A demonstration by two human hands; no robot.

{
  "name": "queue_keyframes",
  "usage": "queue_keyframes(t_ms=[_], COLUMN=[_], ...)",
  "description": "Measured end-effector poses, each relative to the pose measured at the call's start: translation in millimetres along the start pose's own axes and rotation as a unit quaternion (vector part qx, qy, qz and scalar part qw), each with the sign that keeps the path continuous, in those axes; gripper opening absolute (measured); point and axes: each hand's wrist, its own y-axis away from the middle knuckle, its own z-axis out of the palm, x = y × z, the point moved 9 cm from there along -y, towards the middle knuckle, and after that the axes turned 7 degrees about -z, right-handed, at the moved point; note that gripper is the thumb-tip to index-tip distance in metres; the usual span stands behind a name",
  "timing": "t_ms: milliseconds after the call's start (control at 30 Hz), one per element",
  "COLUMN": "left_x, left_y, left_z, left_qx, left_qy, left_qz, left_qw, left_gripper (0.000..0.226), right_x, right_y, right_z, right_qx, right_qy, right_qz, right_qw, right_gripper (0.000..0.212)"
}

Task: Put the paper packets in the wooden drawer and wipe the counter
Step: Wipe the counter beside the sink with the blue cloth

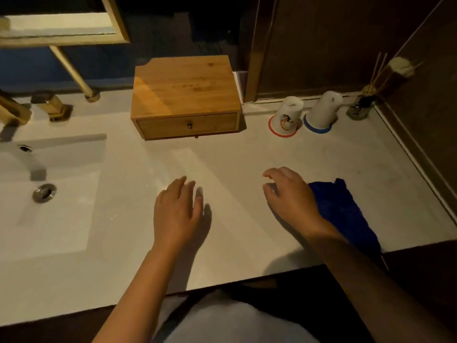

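Observation:
A wooden drawer box point(185, 95) stands at the back of the white counter point(247, 154), its single drawer point(188, 125) shut, with a small knob in front. No paper packets are in sight. A blue cloth point(343, 211) lies on the counter at the right, near the front edge. My left hand point(176, 211) hovers flat over the middle of the counter, fingers apart, holding nothing. My right hand point(289, 191) is just left of the cloth, fingers loosely spread, its wrist crossing over the cloth's left edge.
A white sink point(54, 201) with a metal drain point(44, 192) fills the left side, brass tap fittings point(52, 105) behind it. Two upturned paper cups point(286, 117) point(322, 111) and a reed diffuser point(361, 107) stand at the back right by the dark wall.

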Motion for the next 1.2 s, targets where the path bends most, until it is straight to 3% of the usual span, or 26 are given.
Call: queue_keyframes(t_ms=[167,367,600,767,967,1200], left_x=[15,15,20,21,22,21], left_y=[74,87,89,89,88,90], left_z=[66,88,86,83,84,85], left_qx=[-0.085,-0.095,-0.088,-0.086,-0.085,-0.087], left_qy=[-0.079,-0.162,-0.155,-0.153,-0.151,-0.154], left_qz=[-0.033,-0.05,-0.053,-0.055,-0.051,-0.055], left_qw=[0.993,0.981,0.983,0.983,0.984,0.983], left_gripper=[0.059,0.066,0.067,0.069,0.069,0.068], right_x=[68,133,155,153,138,131], right_y=[46,82,87,88,110,103], right_z=[-20,-12,-5,-6,-25,-49], right_qx=[0.002,-0.15,-0.265,-0.207,0.013,0.072], right_qy=[0.117,0.167,0.163,0.146,0.107,0.0], right_qz=[-0.099,-0.137,-0.12,-0.106,-0.165,-0.081], right_qw=[0.988,0.965,0.943,0.961,0.98,0.994], right_gripper=[0.039,0.055,0.068,0.059,0.028,0.025])
